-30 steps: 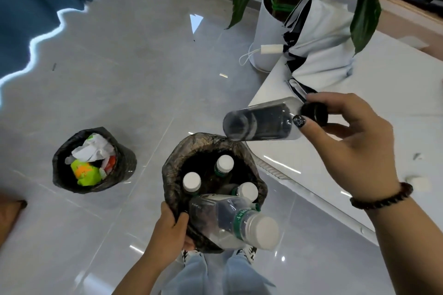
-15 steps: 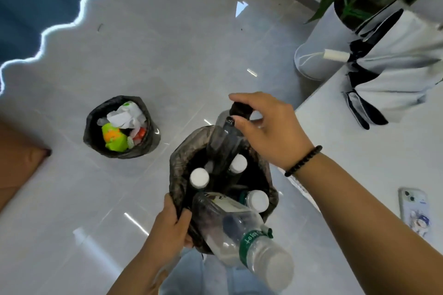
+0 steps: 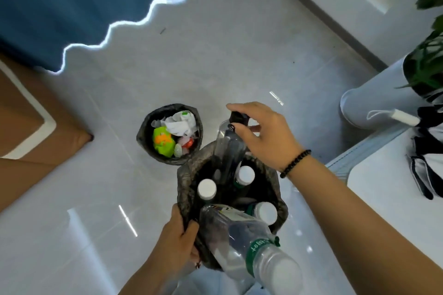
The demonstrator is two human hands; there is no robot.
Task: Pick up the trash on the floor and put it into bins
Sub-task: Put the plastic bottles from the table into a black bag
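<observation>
Bottle (image 3: 229, 148) in right hand (image 3: 266, 136), above bin (image 3: 184, 179)

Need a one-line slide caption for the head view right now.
Right hand lowers a black-capped bottle into the bottle bin while the left hand grips its rim.

A bin (image 3: 273, 175) stands at the person's feet with capped bottles (image 3: 206, 189) upright in it and one bottle (image 3: 251, 244) leaning out over its near rim. Behind it to the left, just beside it, stands a second bin (image 3: 143, 132) holding crumpled paper (image 3: 179, 123). A plant pot (image 3: 369, 105) stands well off to the right.
</observation>
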